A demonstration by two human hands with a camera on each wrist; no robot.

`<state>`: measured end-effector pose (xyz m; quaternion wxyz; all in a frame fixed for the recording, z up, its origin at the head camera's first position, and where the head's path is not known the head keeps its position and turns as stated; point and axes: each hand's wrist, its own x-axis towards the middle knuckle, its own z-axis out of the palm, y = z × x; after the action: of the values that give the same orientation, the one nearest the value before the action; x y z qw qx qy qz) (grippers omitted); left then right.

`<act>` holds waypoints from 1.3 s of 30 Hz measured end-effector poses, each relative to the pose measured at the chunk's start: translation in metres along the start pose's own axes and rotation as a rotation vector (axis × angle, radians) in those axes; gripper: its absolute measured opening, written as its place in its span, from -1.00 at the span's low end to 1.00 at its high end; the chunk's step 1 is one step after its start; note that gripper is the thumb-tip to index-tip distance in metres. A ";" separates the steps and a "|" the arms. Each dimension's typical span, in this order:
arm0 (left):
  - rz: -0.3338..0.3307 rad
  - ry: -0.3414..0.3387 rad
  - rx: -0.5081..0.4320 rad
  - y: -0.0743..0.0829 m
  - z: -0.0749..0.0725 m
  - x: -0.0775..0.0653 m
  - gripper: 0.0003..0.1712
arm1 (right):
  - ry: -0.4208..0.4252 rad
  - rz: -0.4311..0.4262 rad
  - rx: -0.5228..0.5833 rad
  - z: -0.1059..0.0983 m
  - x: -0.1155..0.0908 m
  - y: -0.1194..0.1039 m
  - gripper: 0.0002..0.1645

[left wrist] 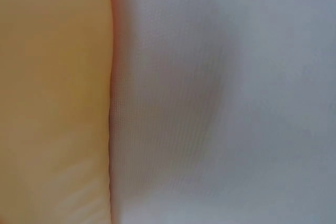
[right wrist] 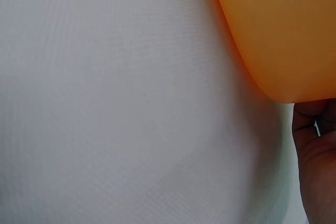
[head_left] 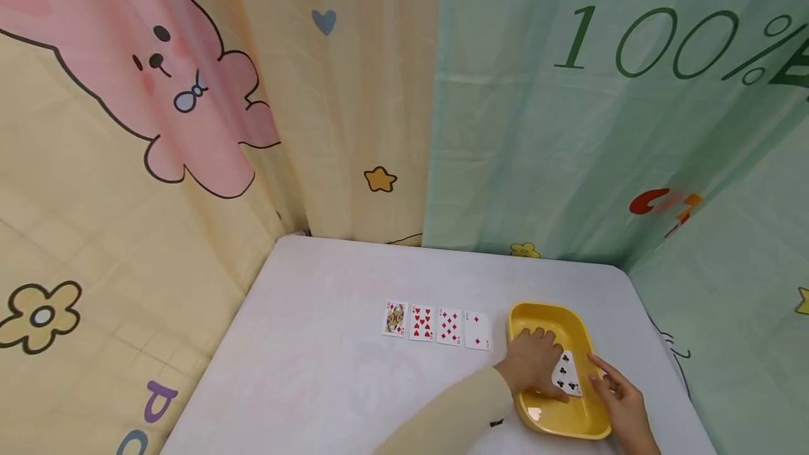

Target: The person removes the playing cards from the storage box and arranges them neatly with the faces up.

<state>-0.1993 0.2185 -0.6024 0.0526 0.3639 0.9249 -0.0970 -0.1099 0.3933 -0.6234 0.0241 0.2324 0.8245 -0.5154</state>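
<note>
At the table's right side stands a yellow tray (head_left: 534, 423). My left hand (head_left: 534, 360) reaches over its left rim into it, fingers bent downward. Partly under that hand is a club playing card (head_left: 568, 375), its right part showing beside the thumb; the fingertips are hidden, so whether they pinch it I cannot tell. My right hand (head_left: 622, 402) holds the tray's right rim between thumb and fingers; the right wrist view shows this hand (right wrist: 320, 156) against the tray's orange-looking outer wall (right wrist: 283, 40). A blurred yellow surface fills the left of the left wrist view.
Left of the tray, face-up cards lie in a row on the white table (head_left: 303, 357): a queen (head_left: 395, 319), a heart card (head_left: 421, 323), a diamond card (head_left: 449, 326) and a two of diamonds (head_left: 477, 331). Patterned curtains (head_left: 373, 90) hang around the table.
</note>
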 end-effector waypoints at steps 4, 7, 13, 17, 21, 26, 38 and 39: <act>0.018 0.008 -0.044 -0.002 0.000 0.001 0.03 | -0.008 0.004 0.002 0.000 0.000 0.000 -0.23; 0.043 0.011 -0.079 -0.005 -0.001 0.002 0.04 | -0.009 0.000 0.002 0.000 0.000 0.001 -0.21; 0.097 0.058 -0.181 -0.015 -0.003 0.001 0.07 | 0.001 -0.033 -0.008 0.001 0.000 -0.001 -0.26; 0.120 0.082 -0.273 -0.025 -0.005 -0.004 0.07 | -0.002 -0.042 -0.009 0.003 0.001 -0.002 -0.32; 0.132 0.106 -0.340 -0.035 -0.007 -0.011 0.07 | 0.006 -0.030 -0.029 0.003 0.000 -0.003 -0.32; 0.127 0.132 -0.417 -0.048 -0.009 -0.023 0.08 | 0.018 0.026 -0.045 0.001 -0.002 -0.003 -0.29; 0.030 0.242 -0.537 -0.110 -0.017 -0.063 0.07 | 0.026 0.058 -0.020 0.003 -0.002 -0.004 -0.33; 0.018 0.256 -0.557 -0.119 -0.016 -0.068 0.07 | 0.024 0.056 -0.023 0.003 -0.001 -0.004 -0.33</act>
<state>-0.2314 0.0916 -0.5581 0.0340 0.3530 0.9117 0.2074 -0.1115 0.3884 -0.6211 0.0313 0.2610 0.8239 -0.5021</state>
